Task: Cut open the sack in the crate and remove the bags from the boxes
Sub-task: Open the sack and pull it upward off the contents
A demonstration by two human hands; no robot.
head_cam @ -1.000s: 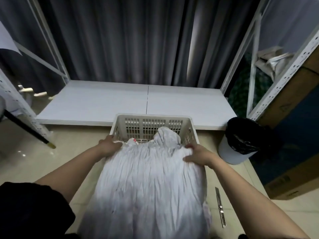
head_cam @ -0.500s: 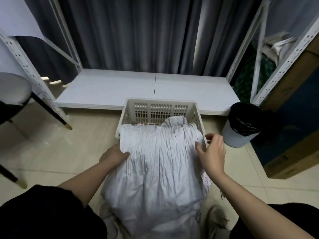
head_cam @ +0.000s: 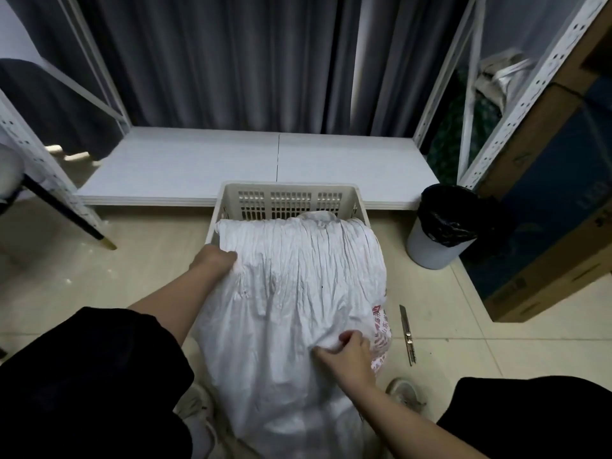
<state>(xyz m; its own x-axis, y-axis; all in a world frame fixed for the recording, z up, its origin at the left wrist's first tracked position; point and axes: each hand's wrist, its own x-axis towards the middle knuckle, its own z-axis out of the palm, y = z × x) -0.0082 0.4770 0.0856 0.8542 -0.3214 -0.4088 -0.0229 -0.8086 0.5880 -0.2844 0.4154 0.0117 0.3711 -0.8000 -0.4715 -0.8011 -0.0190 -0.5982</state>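
The glossy beige tiled floor (head_cam: pixel 99 293) carries a cream slotted plastic crate (head_cam: pixel 288 200), set against a low white board platform (head_cam: pixel 231 164). To the crate's right stands a round grey bin with a black liner (head_cam: pixel 440 226). A slim metal utility knife (head_cam: pixel 407 334) lies on the tiles nearer the person, beside a large cardboard box (head_cam: pixel 546 246).

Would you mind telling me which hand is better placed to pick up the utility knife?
The right hand, probably: the utility knife lies on the floor just to its right, while the left hand holds the sack on the far side.

Both hands reach forward, left hand (head_cam: pixel 214 261) farther, right hand (head_cam: pixel 347 354) nearer, fingers curled.
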